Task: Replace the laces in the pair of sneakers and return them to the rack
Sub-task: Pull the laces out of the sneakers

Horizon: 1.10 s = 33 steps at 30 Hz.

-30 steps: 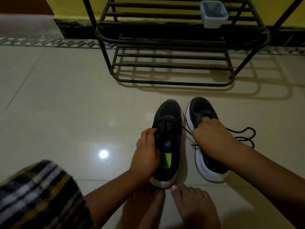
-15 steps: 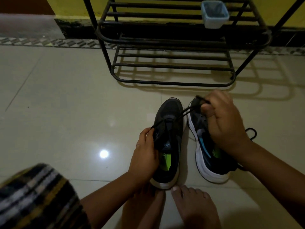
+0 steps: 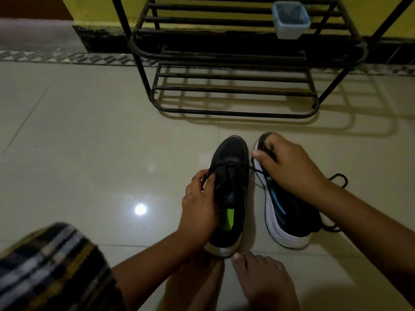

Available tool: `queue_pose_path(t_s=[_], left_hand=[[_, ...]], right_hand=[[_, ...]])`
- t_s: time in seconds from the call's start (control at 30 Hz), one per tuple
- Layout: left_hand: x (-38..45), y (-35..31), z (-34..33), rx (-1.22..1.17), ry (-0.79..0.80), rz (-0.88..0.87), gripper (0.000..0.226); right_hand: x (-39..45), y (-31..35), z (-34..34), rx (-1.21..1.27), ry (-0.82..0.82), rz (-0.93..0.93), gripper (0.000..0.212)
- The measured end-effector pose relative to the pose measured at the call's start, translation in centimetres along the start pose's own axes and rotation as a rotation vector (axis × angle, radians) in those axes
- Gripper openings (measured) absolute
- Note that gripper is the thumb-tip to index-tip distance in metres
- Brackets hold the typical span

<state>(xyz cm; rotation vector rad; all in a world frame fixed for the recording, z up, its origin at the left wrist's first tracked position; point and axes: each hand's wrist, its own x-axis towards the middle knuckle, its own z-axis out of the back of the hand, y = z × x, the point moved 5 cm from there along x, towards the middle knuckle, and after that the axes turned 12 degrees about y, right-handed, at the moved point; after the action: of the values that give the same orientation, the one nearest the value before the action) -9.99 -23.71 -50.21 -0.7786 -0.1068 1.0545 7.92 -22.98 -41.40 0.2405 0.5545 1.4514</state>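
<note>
My left fingers (image 3: 203,176) curl round one end of the black lace (image 3: 226,166) at the left side of the left sneaker (image 3: 231,194), with the rest of that left hand (image 3: 198,206) lying against the shoe's side. My right fingers (image 3: 261,154) pinch the lace's other end just right of that sneaker's toe, so the lace runs taut across its front eyelets between my two grips. My right hand (image 3: 289,167) hangs over the front of the right sneaker (image 3: 285,207), which stands just right of the left sneaker, both on the floor (image 3: 89,142) with toes pointing away from me. A loose lace (image 3: 340,179) lies on the floor farther right, partly hidden by my right forearm. My bare feet (image 3: 253,281) touch the left sneaker's heel. Beyond its toe stands the black rack (image 3: 235,86), with a small blue tub (image 3: 290,20) on an upper shelf. A striped cloth (image 3: 49,268) lies blurred, well to the left of the sneaker's heel.
</note>
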Motion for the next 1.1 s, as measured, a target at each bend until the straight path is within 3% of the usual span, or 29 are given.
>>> queue_pose_path(t_s=[0.23,0.37,0.5,0.6,0.7,0.83,0.93,1.0,1.1], left_hand=[[0.0,0.0,-0.1,0.027,-0.009,0.017,0.06],[0.0,0.0,0.0,0.016,-0.028,0.031,0.066],[0.1,0.2,-0.2,0.026,-0.021,0.034,0.067],[0.1,0.2,-0.2,0.046,-0.013,0.027,0.07],[0.2,0.3,-0.2,0.062,0.028,0.026,0.065],[0.4,0.3,-0.4,0.076,0.059,0.006,0.069],[0.5,0.2,-0.4,0.076,0.073,0.012,0.069],[0.5,0.1,-0.4,0.068,0.066,0.004,0.068],[0.5,0.2,-0.4,0.067,0.062,-0.001,0.068]], right_hand=[[-0.1,-1.1,-3.4,-0.611,0.265,-0.115,0.034],[-0.1,-1.1,-3.7,-0.672,0.306,-0.06,0.021],[0.4,-0.5,-3.0,-0.478,0.172,0.079,0.02],[0.2,0.6,-1.2,-0.26,-0.07,0.29,0.037],[-0.1,1.2,0.8,-0.027,-0.215,0.36,0.037],[-0.8,2.4,2.3,0.659,-0.184,0.321,0.031],[-0.5,1.6,1.6,1.091,-0.193,0.178,0.035],[0.0,0.1,1.2,1.013,-0.221,0.046,0.033],[0.4,-1.4,0.9,0.551,-0.163,-0.063,0.025]])
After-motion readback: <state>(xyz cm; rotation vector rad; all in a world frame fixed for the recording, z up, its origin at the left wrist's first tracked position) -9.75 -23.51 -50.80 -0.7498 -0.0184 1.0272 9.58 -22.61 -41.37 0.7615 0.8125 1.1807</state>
